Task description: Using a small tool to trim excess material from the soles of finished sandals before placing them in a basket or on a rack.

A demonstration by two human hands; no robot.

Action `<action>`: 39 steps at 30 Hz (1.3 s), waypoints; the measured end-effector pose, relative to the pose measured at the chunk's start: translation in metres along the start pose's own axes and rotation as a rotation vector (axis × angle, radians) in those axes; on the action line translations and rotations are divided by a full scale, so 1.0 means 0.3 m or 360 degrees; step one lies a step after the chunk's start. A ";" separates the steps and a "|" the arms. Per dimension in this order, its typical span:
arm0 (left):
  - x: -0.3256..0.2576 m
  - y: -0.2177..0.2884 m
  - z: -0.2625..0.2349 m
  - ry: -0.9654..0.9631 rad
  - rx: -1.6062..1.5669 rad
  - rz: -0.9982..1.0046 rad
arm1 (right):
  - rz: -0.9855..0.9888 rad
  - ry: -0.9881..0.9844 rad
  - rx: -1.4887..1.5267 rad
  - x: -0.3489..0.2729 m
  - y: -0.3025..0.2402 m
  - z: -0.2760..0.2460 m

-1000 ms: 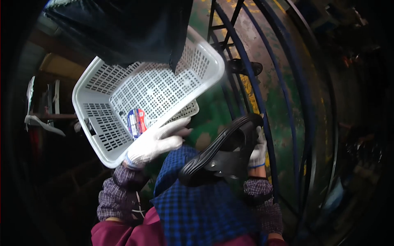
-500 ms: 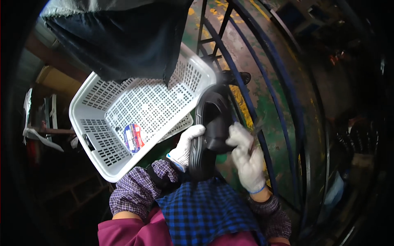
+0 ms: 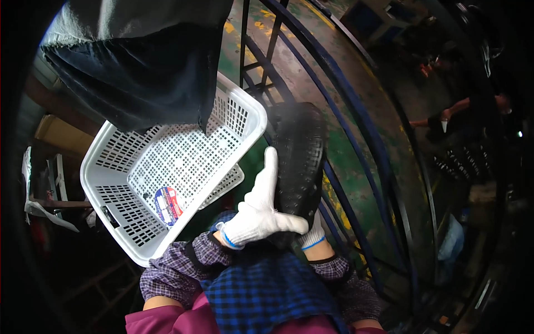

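A black slipper (image 3: 300, 164) is upright before my lap, its studded sole turned toward me. Its upper end is smeared by motion. My left hand (image 3: 261, 209), in a white knitted glove, is on its left side. One finger stretches up along the sole's edge, and the thumb reaches across the lower end; the other fingers are mostly hidden. Behind the lower right edge is my right hand (image 3: 312, 236), also gloved. Only the part near its blue-hemmed cuff shows; its fingers are hidden by the slipper.
A white perforated plastic basket (image 3: 158, 245) with a round label inside stands at the left. Dark cloth (image 3: 139, 72) hangs over its far side. Dark blue metal rails (image 3: 356, 119) curve along the right. Beyond them, another person's arm (image 3: 459, 106) shows dimly.
The slipper has turned from showing its upper to showing its sole. My right hand has moved from the right to behind it. My left hand has shifted to its lower left, thumb across the sole.
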State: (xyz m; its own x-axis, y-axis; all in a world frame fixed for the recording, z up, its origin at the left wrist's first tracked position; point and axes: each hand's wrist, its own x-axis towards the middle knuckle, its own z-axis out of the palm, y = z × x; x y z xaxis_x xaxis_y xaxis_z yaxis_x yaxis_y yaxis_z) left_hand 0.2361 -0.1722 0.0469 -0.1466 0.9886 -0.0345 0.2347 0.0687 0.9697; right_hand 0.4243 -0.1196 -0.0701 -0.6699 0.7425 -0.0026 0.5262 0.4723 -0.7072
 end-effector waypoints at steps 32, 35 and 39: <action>-0.118 -0.447 -0.072 -0.0458 -0.2163 -0.0948 | 0.0897 0.0055 0.2407 0.015 -0.175 0.175; -0.104 -0.371 -0.181 -0.0562 -0.0215 -0.0495 | 0.1353 0.0653 0.2532 -0.054 -0.067 0.246; -0.019 -0.448 -0.314 -0.0172 0.0443 -0.0111 | 0.1500 0.1077 0.1911 -0.098 0.119 0.280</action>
State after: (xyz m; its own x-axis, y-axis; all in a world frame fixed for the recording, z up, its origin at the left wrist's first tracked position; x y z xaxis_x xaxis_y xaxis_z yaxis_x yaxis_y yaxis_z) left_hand 0.1148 -0.1997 -0.0606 -0.0717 0.9877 -0.1387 0.4843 0.1560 0.8609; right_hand 0.4188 -0.1644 -0.1547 0.1273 0.7449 -0.6549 -0.3019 -0.5999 -0.7409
